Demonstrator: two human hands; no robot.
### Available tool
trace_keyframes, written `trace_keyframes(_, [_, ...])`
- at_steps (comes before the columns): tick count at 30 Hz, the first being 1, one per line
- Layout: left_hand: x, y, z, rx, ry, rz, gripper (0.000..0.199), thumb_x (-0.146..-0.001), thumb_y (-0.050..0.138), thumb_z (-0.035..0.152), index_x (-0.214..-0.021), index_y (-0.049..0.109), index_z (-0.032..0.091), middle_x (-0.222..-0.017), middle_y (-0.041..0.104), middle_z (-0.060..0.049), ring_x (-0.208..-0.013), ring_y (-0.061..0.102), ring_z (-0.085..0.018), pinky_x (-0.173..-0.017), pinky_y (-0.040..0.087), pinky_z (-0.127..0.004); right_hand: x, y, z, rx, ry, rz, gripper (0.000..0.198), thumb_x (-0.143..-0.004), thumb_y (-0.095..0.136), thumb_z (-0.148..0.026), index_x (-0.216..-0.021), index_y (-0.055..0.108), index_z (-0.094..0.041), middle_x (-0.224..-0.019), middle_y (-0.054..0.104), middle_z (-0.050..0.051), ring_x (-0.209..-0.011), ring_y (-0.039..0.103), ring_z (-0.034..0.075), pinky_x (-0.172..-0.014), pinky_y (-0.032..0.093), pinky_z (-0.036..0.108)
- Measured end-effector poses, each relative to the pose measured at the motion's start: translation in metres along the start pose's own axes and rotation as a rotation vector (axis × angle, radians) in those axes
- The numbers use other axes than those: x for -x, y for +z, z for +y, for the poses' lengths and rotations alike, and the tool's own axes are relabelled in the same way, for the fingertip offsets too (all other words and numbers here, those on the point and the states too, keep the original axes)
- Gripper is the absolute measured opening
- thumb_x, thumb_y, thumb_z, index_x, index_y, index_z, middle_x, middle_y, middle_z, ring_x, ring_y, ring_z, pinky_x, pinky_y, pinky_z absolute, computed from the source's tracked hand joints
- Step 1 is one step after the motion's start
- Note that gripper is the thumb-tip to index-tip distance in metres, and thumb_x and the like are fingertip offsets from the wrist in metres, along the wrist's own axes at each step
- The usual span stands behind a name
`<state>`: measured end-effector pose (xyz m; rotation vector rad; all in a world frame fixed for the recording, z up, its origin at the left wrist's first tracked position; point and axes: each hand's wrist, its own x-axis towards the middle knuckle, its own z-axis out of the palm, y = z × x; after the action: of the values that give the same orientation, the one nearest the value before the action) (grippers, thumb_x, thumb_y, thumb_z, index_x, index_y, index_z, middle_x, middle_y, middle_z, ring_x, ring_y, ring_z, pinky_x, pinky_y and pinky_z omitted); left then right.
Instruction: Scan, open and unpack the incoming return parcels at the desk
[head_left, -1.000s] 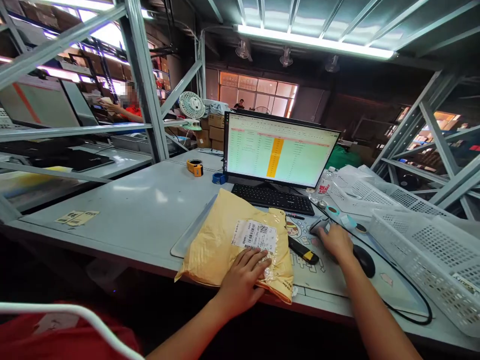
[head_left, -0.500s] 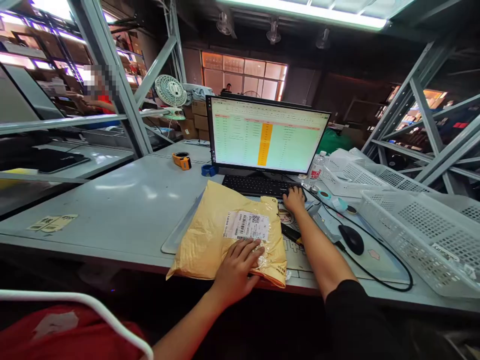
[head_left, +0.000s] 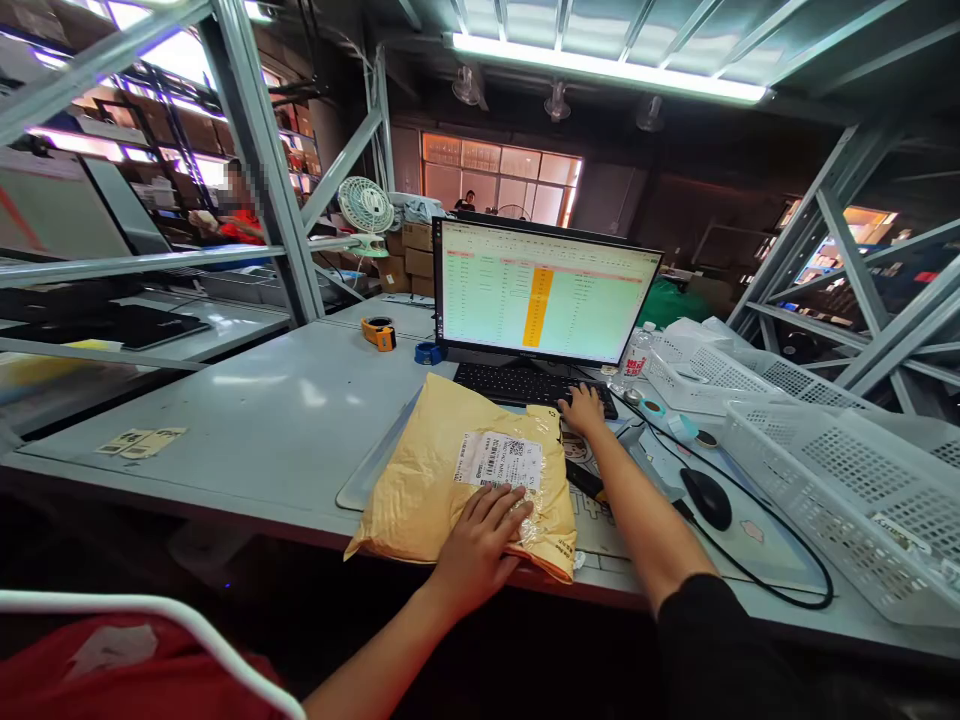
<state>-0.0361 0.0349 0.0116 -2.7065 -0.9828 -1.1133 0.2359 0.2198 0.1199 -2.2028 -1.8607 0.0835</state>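
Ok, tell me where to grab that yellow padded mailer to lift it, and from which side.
Probably best by the near right corner of the yellow padded mailer, coming from the desk's front edge. It lies flat, and that corner juts past the desk edge, so fingers could slip under it. The left hand already presses flat there; the right hand is on the keyboard.

Yellow padded envelope [head_left: 435, 470], white barcode label [head_left: 501, 460], black keyboard [head_left: 517, 385].

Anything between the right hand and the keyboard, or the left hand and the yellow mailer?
Nothing visible. The right hand already rests on the right end of the black keyboard. The left hand lies flat on the yellow padded mailer, fingers at the shipping label.
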Motion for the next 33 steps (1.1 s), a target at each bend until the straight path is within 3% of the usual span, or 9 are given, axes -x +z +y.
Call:
trace_keyframes(5, [-0.008,-0.022,-0.011,0.093,-0.084,0.253,0.052,-0.098,0.044,0.009,-0.146,0.062,0.019,-0.149,0.068,-0.009,-0.139,0.063,-0.026,-0.120,0.052,-0.047,0.083,-0.006,0.011,-0.034,-0.142,-0.029,0.051,-0.110,0.046,-0.033,-0.156,0.057,-0.015,-0.149,0.066,0.016,-0.136,0.063,0.030,-0.114,0.047,0.036])
trace_keyframes(8, [-0.022,-0.065,-0.019,0.250,-0.383,0.502,0.035,-0.107,0.047,0.032,-0.126,0.071,0.016,-0.119,0.079,-0.011,-0.110,0.076,-0.028,-0.092,0.063,-0.038,0.137,0.011,0.032,-0.004,-0.215,-0.082,0.059,-0.106,0.057,-0.041,-0.160,0.054,-0.017,-0.150,0.065,0.016,-0.135,0.063,0.033,-0.112,0.049,0.040])
trace_keyframes(10, [-0.033,-0.100,-0.027,0.292,-0.632,0.651,0.044,-0.104,0.054,0.054,-0.100,0.073,0.014,-0.086,0.077,-0.008,-0.080,0.073,-0.026,-0.068,0.058,-0.033,0.159,0.022,0.043,0.038,-0.255,-0.071,0.059,-0.104,0.058,-0.037,-0.159,0.054,-0.016,-0.147,0.065,0.017,-0.135,0.061,0.033,-0.113,0.048,0.042])
trace_keyframes(12, [-0.043,-0.127,-0.039,0.319,-0.798,0.797,0.056,-0.100,0.057,0.068,-0.090,0.070,0.014,-0.078,0.071,-0.006,-0.074,0.066,-0.023,-0.064,0.051,-0.031,0.170,0.024,0.050,0.026,-0.244,0.001,0.053,-0.105,0.051,-0.028,-0.156,0.058,-0.015,-0.141,0.066,0.019,-0.130,0.063,0.032,-0.111,0.049,0.042])
trace_keyframes(15, [-0.049,-0.143,-0.056,0.544,-0.754,0.949,0.066,-0.097,0.060,0.077,-0.110,0.070,0.013,-0.105,0.075,-0.009,-0.099,0.068,-0.024,-0.086,0.054,-0.031,0.175,0.003,0.046,-0.196,-0.254,0.161,0.051,-0.104,0.041,-0.024,-0.148,0.063,-0.012,-0.130,0.070,0.019,-0.115,0.068,0.029,-0.103,0.054,0.043])
trace_keyframes(19, [-0.046,-0.130,-0.060,0.731,-0.690,0.974,0.070,-0.094,0.065,0.078,-0.124,0.069,0.015,-0.127,0.073,-0.012,-0.120,0.067,-0.026,-0.105,0.051,-0.034,0.192,-0.050,-0.003,-0.560,-0.593,0.224,0.048,-0.110,0.041,-0.036,-0.147,0.063,-0.015,-0.110,0.076,0.012,-0.082,0.070,0.020,-0.083,0.058,0.036])
trace_keyframes(23, [-0.047,-0.120,-0.048,0.694,-0.613,0.991,0.061,-0.099,0.064,0.073,-0.120,0.071,0.016,-0.125,0.073,-0.011,-0.126,0.065,-0.026,-0.111,0.048,-0.033,0.214,-0.080,-0.079,-0.659,-0.926,0.158,0.042,-0.111,0.046,-0.034,-0.145,0.066,-0.020,-0.119,0.077,0.010,-0.098,0.073,0.020,-0.091,0.057,0.035])
trace_keyframes(27, [-0.045,-0.123,-0.048,0.744,-0.637,1.010,0.061,-0.096,0.068,0.072,-0.119,0.071,0.015,-0.123,0.075,-0.011,-0.118,0.069,-0.025,-0.105,0.053,-0.032,0.213,-0.057,-0.101,-0.652,-0.984,0.145,0.042,-0.111,0.045,-0.031,-0.146,0.065,-0.021,-0.130,0.075,0.011,-0.117,0.070,0.023,-0.102,0.055,0.036])
trace_keyframes(33, [-0.032,-0.130,-0.070,0.965,-0.714,1.183,0.065,-0.084,0.080,0.073,-0.113,0.069,0.016,-0.118,0.077,-0.012,-0.106,0.075,-0.026,-0.097,0.062,-0.037,0.194,0.014,-0.019,-0.334,-0.666,0.037,0.047,-0.109,0.041,-0.032,-0.145,0.068,-0.020,-0.112,0.074,0.013,-0.099,0.072,0.026,-0.092,0.057,0.039])
